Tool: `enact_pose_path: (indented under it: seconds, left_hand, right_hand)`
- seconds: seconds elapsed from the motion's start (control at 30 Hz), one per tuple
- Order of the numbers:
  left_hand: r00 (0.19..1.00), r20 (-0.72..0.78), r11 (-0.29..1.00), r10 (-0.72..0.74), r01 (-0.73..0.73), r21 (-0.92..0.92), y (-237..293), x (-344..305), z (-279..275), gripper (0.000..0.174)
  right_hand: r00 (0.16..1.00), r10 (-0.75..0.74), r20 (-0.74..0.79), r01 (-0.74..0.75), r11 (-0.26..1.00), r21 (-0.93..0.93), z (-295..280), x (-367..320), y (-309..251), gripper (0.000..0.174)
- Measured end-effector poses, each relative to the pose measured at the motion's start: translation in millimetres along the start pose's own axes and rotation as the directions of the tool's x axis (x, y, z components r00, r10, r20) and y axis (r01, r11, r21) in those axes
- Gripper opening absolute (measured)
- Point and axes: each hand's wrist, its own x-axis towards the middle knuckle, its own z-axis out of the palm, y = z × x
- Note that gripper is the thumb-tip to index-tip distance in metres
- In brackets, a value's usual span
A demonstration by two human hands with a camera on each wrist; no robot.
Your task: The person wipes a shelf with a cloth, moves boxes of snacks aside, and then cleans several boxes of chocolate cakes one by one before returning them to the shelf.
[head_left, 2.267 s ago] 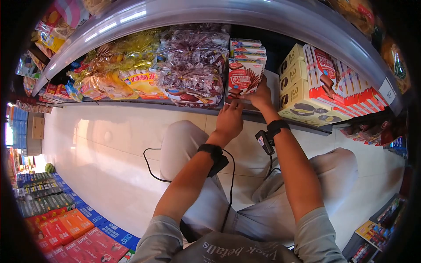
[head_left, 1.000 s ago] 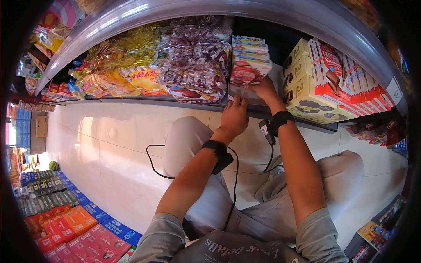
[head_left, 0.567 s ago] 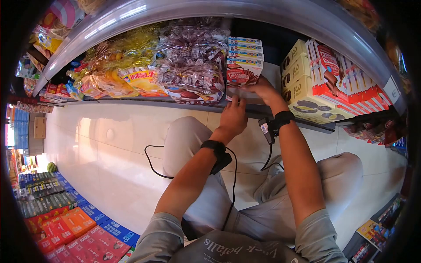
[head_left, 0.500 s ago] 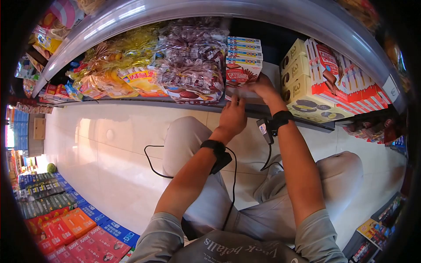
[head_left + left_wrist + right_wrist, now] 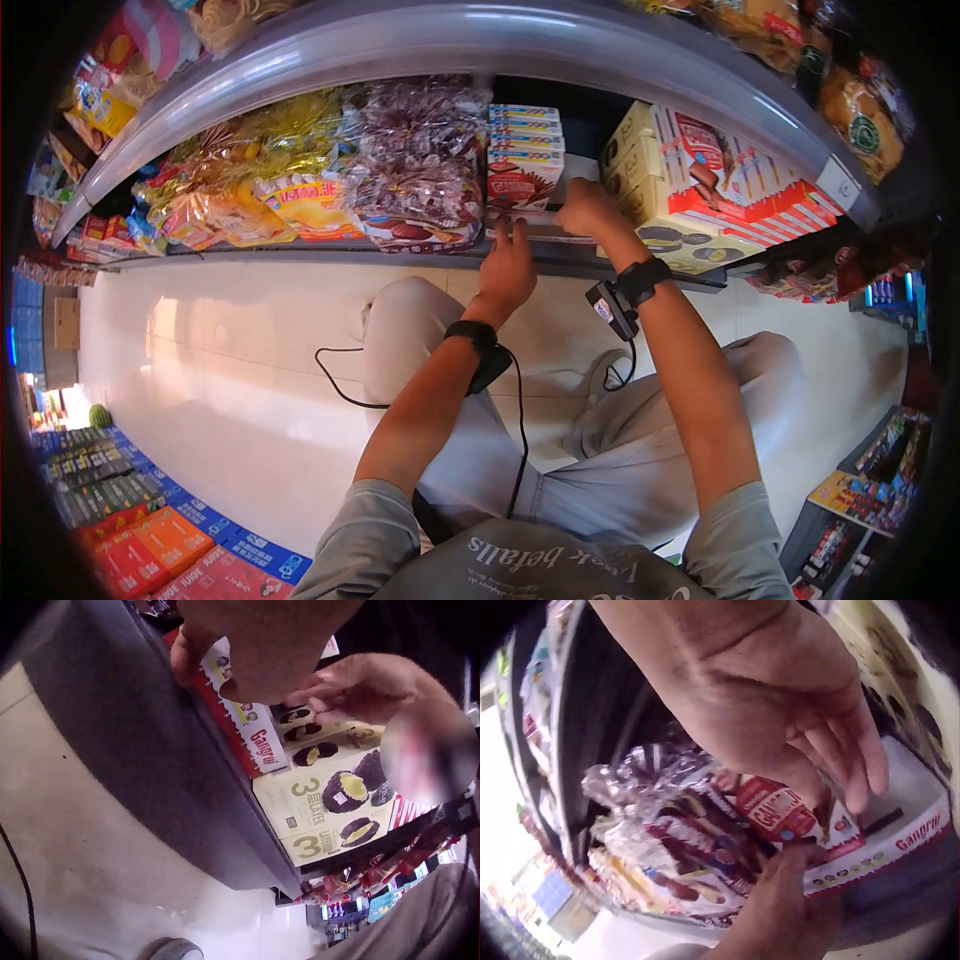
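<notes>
Red-and-white Gangrui boxes (image 5: 523, 176) stand in a row inside a low display carton (image 5: 928, 831) on the shelf. My left hand (image 5: 508, 272) pinches the carton's front lip (image 5: 259, 742) at its left part, thumb outside, next to the foremost box (image 5: 776, 814). To the right of the boxes, my right hand (image 5: 592, 212) hangs over the carton's bare part, fingers loosely bent and holding nothing. In the right wrist view its fingers (image 5: 855, 769) point down beside the box. The back of my left hand (image 5: 262, 645) hides part of the lip in the left wrist view.
Purple-wrapped snack packs (image 5: 410, 190) touch the left side of the row. Yellow layer-cake boxes (image 5: 640, 170) and more red-and-white boxes (image 5: 740, 175) stand at the right. The curved shelf edge (image 5: 480, 35) arches above. A black cable (image 5: 522, 430) crosses my lap.
The boxes, tilted earlier with my right hand at their front, now stand back in the row. My right hand has come off them and moved right. The head view has shifted.
</notes>
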Motion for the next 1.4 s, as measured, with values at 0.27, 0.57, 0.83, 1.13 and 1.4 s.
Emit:
enact_pose_path:
  seconds: [0.27, 0.57, 0.83, 1.13, 1.4]
  left_hand:
    - [0.958, -0.227, 0.983, 0.178, -0.185, -0.011, 23.1, 2.1, -1.9, 0.04]
    - [0.89, -0.433, 0.796, 0.142, -0.363, -0.485, 154.7, 63.8, -38.7, 0.014]
    - [0.912, -0.277, 0.877, 0.303, -0.381, -0.294, 188.3, 200.7, -2.3, 0.04]
    - [0.947, -0.251, 0.638, 0.203, -0.322, -0.7, 164.6, 163.5, -19.8, 0.042]
    - [0.993, -0.105, 0.411, -0.049, -0.076, -0.909, 142.3, 89.9, -102.4, 0.065]
  right_hand:
    - [0.953, -0.282, -0.114, 0.274, 0.958, -0.081, -76.5, -134.2, -24.4, 0.018]
    - [0.921, 0.001, -0.39, -0.096, 0.97, -0.222, -147.2, -166.1, 35.4, 0.058]
    - [0.881, -0.045, -0.47, -0.108, 0.95, -0.294, -118.5, -114.7, 76.1, 0.07]
    - [0.827, -0.259, -0.499, 0.039, 0.912, -0.409, -115.4, -127.4, 77.8, 0.053]
    - [0.853, -0.396, -0.34, 0.335, 0.915, -0.224, -129.2, -136.6, 85.4, 0.097]
